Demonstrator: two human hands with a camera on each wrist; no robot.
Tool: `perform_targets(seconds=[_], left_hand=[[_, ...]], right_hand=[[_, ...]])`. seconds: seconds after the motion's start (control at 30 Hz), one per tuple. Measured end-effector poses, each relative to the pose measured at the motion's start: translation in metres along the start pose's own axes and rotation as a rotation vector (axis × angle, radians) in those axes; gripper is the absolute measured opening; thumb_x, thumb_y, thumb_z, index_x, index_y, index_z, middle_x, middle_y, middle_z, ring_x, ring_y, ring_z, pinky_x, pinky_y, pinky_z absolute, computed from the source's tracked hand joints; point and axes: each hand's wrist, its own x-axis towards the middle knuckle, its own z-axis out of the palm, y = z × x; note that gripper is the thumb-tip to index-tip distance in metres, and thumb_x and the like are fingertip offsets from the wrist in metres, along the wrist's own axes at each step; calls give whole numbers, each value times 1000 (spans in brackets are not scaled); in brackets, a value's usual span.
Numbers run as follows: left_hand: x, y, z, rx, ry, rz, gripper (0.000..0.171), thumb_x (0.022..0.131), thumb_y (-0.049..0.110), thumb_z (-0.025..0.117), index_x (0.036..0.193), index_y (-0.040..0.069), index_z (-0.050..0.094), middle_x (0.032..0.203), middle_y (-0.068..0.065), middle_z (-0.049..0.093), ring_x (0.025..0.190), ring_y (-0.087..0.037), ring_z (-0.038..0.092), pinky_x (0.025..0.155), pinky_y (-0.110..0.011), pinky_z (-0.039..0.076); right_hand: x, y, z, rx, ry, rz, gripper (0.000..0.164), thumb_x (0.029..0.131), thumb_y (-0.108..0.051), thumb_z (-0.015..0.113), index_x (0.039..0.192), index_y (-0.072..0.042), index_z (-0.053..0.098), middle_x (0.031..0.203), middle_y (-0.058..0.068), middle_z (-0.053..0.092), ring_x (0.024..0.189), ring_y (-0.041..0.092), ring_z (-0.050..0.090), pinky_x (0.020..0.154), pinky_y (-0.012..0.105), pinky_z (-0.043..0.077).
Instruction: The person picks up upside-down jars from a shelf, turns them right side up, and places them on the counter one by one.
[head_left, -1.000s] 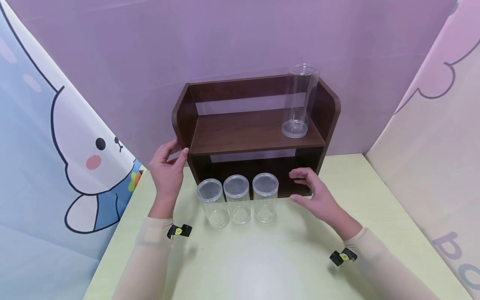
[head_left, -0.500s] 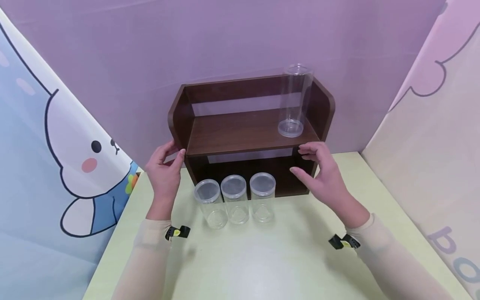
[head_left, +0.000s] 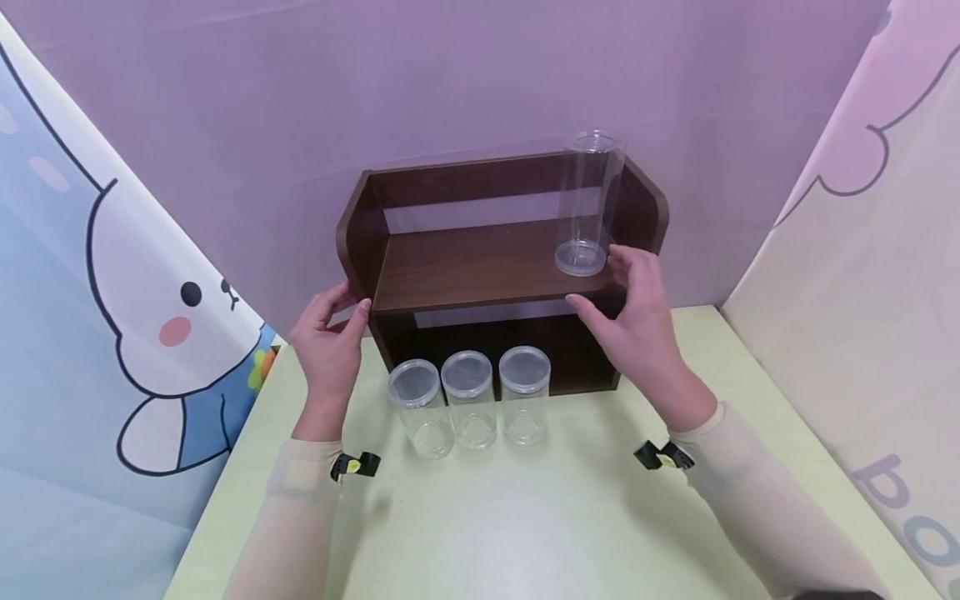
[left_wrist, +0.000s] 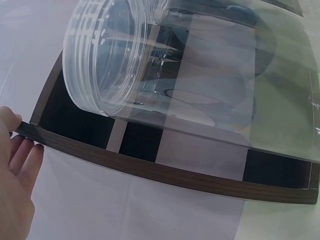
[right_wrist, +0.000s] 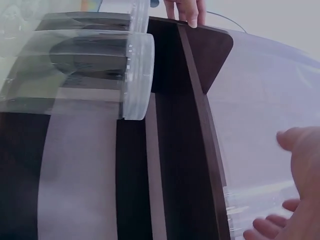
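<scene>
A dark brown two-tier wooden shelf (head_left: 465,262) stands against the back curtain. My left hand (head_left: 326,354) pinches the front edge of its left side panel, thumb and fingers on opposite faces in the left wrist view. On the upper tier, at the right end, a tall clear plastic canister (head_left: 592,192) stands upright. My right hand (head_left: 637,321) is at that tier's front right, thumb and fingers spread apart, fingertips right by the canister's base. Three clear jars with translucent lids, a left one (head_left: 417,396), a middle one (head_left: 469,387) and a right one (head_left: 525,383), stand before the lower tier.
The pale green table (head_left: 495,517) carries the shelf and jars. A purple curtain (head_left: 450,83) hangs behind. A rabbit-printed cloth (head_left: 150,333) borders the left side, and a pale printed cloth (head_left: 885,333) the right.
My right hand has risen from beside the lower tier to the upper tier's front, close to the tall canister. My left hand keeps its place on the side panel; jars and canister stand unchanged.
</scene>
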Motion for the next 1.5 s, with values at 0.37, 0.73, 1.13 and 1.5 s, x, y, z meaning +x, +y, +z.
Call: perform_targets(seconds=[0.37, 0.73, 1.13, 1.5], left_hand=[[0, -3, 0, -6, -7, 19, 35, 100, 18, 86, 134, 20, 81, 123, -1, 79, 113, -13, 74, 89, -19, 61], [1, -4, 0, -8, -10, 34, 35, 99, 17, 86, 134, 19, 82, 122, -2, 79, 113, -13, 74, 88, -19, 61], [1, -4, -1, 5, -8, 36, 35, 99, 18, 87, 134, 19, 82, 121, -2, 78, 113, -14, 74, 88, -19, 61], [1, -3, -1, 17, -10, 31, 34, 101, 21, 85, 135, 21, 81, 122, -1, 78, 114, -14, 74, 89, -21, 62]], right_hand=[[16, -3, 12, -84, -13, 144, 97, 95, -23, 91, 166, 3, 30, 160, 25, 38, 149, 41, 49, 121, 53, 47], [37, -3, 26, -161, 24, 225, 102, 96, -32, 88, 170, -5, 23, 164, 22, 34, 152, 36, 43, 125, 51, 43], [52, 4, 39, -200, 62, 292, 106, 98, -37, 86, 173, -9, 15, 166, 20, 35, 154, 33, 43, 127, 49, 40], [62, 7, 42, -172, 100, 348, 96, 99, -31, 85, 169, -16, 22, 162, 15, 42, 150, 27, 49, 125, 43, 43]])
